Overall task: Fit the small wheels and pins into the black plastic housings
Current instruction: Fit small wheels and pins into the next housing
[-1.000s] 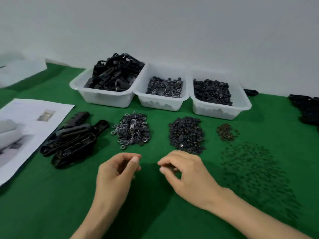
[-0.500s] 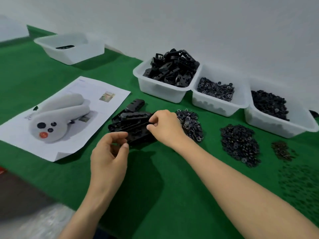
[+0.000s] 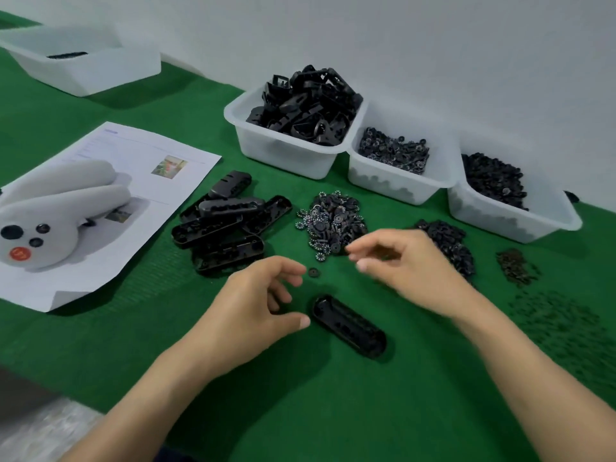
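Note:
One black plastic housing (image 3: pixel 350 325) lies open side up on the green cloth in front of me. My left hand (image 3: pixel 253 305) hovers at its left end, fingers loosely curled and holding nothing, thumb tip close to the housing. My right hand (image 3: pixel 406 261) is blurred, its fingers relaxed and reaching toward the pile of toothed small wheels (image 3: pixel 333 221); I see nothing in it. A single small wheel (image 3: pixel 312 272) lies between my hands. More housings (image 3: pixel 226 225) are stacked to the left.
Further right lie a pile of black wheels (image 3: pixel 446 241), brown pins (image 3: pixel 515 265) and scattered dark pins (image 3: pixel 560 325). Three white bins (image 3: pixel 293 155) of parts line the wall. A printed sheet (image 3: pixel 110 155) carrying a white device (image 3: pixel 60 211) lies left.
My right hand gripped a housing in the stack half a second ago; a housing now lies in front of me and that hand has moved right toward the wheels.

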The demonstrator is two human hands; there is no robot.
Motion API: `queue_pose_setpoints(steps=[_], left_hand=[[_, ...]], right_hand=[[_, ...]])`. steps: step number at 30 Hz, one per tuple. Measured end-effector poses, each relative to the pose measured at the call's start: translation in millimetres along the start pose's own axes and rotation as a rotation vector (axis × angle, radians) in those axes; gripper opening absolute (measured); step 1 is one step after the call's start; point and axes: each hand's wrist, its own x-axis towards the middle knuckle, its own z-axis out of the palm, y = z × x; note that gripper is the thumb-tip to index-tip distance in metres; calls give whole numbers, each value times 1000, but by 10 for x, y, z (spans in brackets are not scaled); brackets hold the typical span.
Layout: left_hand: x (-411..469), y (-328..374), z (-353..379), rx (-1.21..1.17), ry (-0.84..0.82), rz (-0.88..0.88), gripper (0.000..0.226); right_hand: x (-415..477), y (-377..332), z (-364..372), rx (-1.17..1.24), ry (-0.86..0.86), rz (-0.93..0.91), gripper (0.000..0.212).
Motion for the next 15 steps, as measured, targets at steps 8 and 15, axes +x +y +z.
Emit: queue_pose_setpoints(steps=[8,15], left_hand=[[127,33,136,236,-191,194,54],[-45,-72,38,216,-106,183,41]], right_hand=[[81,89,218,-234,-15,-53,14],[283,-38,422,-320,-122,-103,15]])
